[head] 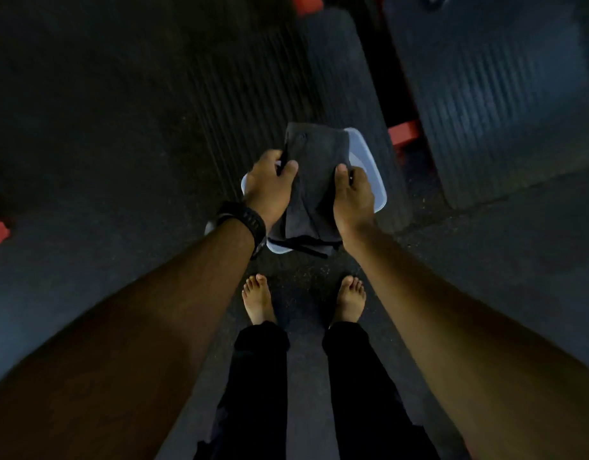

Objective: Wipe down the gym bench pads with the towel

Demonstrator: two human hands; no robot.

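Standing, looking down. Left grip (pixel 269 190) and right grip (pixel 352 197) are both clenched on the towel (pixel 314 167), one to each side, thumbs on top and fingers curled under the edges. The towel is dark grey and bunched, and its lower end hangs between my wrists.

I hold it over a pale plastic tub (pixel 369 167) on the floor (pixel 502 260). Cannot tell whether the tub holds water or whether the cloth is wet. My guess: it stays above the tub so any drip lands there, and I use two hands so I can fold it into a flat wiping face.

The wide bench pad (pixel 485 94) lies ahead to my right, dark and ribbed, well apart from the towel. Wiping not yet begun. A narrower pad (pixel 336 61) runs just beyond the tub, with red frame (pixel 404 132) showing between the two.

Room for moving: my bare feet (pixel 256 298) stand near the tub's near rim, and the tub sits between me and the pads. Better to step around it than reach over. The floor looks open to my right, in front of the wide pad's rounded near edge. The red frame corner juts out by the tub; mind it.
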